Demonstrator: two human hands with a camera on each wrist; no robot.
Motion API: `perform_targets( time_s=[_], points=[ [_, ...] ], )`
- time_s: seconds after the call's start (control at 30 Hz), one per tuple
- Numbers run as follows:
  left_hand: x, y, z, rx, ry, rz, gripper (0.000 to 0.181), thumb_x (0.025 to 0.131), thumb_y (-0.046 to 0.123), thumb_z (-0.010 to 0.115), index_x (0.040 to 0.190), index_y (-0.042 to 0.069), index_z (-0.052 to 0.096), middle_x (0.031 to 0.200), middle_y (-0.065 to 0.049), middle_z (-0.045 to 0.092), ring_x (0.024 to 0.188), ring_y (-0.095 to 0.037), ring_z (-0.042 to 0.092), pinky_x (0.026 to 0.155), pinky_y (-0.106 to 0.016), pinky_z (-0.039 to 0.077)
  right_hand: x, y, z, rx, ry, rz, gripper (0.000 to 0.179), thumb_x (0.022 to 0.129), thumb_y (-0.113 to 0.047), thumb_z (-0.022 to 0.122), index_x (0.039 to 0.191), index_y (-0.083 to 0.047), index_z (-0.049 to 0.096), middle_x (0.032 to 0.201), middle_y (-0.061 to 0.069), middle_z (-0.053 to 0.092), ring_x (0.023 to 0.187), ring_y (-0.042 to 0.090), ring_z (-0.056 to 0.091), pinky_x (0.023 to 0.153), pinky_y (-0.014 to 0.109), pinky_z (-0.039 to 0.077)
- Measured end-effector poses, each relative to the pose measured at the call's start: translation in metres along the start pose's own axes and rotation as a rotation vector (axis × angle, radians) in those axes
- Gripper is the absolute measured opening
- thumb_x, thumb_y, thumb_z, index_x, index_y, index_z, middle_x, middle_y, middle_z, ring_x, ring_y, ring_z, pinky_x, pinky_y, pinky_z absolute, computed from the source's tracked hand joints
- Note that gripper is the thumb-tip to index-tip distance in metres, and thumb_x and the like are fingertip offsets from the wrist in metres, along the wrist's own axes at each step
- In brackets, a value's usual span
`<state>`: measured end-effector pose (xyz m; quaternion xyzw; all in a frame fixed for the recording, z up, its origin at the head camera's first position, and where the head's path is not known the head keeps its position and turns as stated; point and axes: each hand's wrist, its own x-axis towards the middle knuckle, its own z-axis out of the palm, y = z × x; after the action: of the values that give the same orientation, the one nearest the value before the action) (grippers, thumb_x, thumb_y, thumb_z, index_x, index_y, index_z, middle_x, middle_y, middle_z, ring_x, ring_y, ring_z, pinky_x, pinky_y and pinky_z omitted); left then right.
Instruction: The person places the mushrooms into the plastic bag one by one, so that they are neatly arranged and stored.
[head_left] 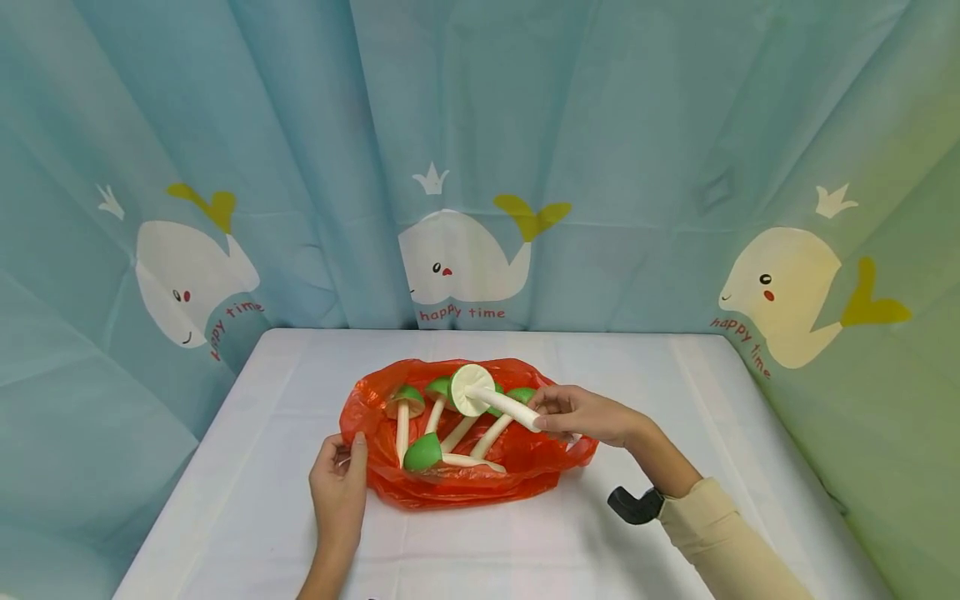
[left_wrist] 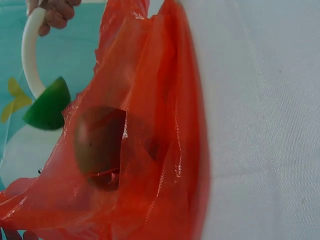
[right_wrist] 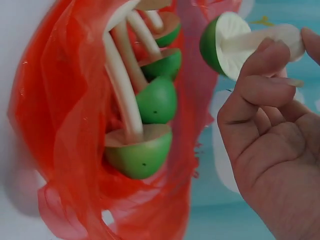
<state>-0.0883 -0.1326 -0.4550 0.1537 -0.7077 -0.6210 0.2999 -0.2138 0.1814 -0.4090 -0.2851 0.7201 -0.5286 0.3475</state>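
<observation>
A red plastic bag point(head_left: 480, 492) lies spread open on the table, with several toy mushrooms inside, green-capped with pale stems. My left hand point(head_left: 337, 479) pinches the bag's left rim between thumb and fingers. Above the bag, my right hand point(head_left: 581, 414) holds one toy mushroom point(head_left: 471, 390) by the end of its stem, the cap's white underside turned to the head camera. In the right wrist view, the fingers of that hand point(right_wrist: 280, 115) grip the stem, and a green cap point(right_wrist: 140, 155) sits in the bag. Seen through red film, another cap point(left_wrist: 100, 145) shows dark in the left wrist view.
A white cloth covers the table point(head_left: 247, 467). Behind it hangs a blue-green curtain point(head_left: 637, 167) printed with whales. A black strap piece point(head_left: 636, 505) sits at my right wrist beside the beige sleeve point(head_left: 720, 533).
</observation>
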Motion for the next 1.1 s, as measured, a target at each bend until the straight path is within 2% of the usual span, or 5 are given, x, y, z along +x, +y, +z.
perform_targets(
  time_s=[0.2,0.33,0.57,0.8,1.1],
  points=[
    [-0.001,0.001,0.000,-0.007,-0.005,0.000,0.017,0.093,0.007,0.056,0.091,-0.010,0.056,0.084,-0.009,0.054,0.076,-0.011,0.053,0.065,-0.013,0.045,0.021,0.009,0.003,-0.032,-0.097,0.031,0.025,0.091,-0.018,0.059,0.110,-0.002,0.057,0.075,0.005,0.051,0.061,0.015,0.042,0.053,0.024,0.036],
    [-0.001,0.001,0.001,-0.008,-0.011,-0.001,0.017,0.094,0.007,0.056,0.092,-0.010,0.056,0.084,-0.010,0.054,0.076,-0.011,0.053,0.066,-0.013,0.045,0.033,0.013,0.002,-0.050,-0.127,0.048,0.023,0.091,-0.019,0.058,0.108,-0.003,0.057,0.076,0.006,0.053,0.062,0.015,0.044,0.056,0.027,0.037],
    [0.001,0.002,0.001,0.004,0.004,0.014,0.016,0.094,0.007,0.055,0.091,-0.010,0.056,0.083,-0.009,0.054,0.075,-0.011,0.052,0.065,-0.013,0.045,0.047,0.014,-0.001,-0.052,-0.123,0.071,0.023,0.091,-0.017,0.058,0.107,-0.001,0.056,0.079,0.006,0.054,0.065,0.018,0.045,0.059,0.026,0.039],
    [0.001,0.002,0.001,0.012,0.005,0.003,0.015,0.094,0.006,0.055,0.092,-0.009,0.057,0.083,-0.009,0.054,0.076,-0.011,0.052,0.065,-0.013,0.045,0.045,0.017,-0.001,-0.010,-0.096,0.057,0.024,0.090,-0.016,0.059,0.108,0.000,0.055,0.081,0.007,0.054,0.068,0.018,0.047,0.059,0.026,0.040],
    [0.000,0.002,0.000,0.011,-0.001,0.001,0.016,0.094,0.006,0.055,0.092,-0.009,0.057,0.084,-0.010,0.054,0.076,-0.011,0.052,0.066,-0.013,0.045,0.052,0.025,0.002,-0.132,-0.112,0.149,0.020,0.090,-0.015,0.062,0.106,-0.004,0.058,0.081,0.004,0.057,0.070,0.017,0.046,0.060,0.025,0.039]
  ],
)
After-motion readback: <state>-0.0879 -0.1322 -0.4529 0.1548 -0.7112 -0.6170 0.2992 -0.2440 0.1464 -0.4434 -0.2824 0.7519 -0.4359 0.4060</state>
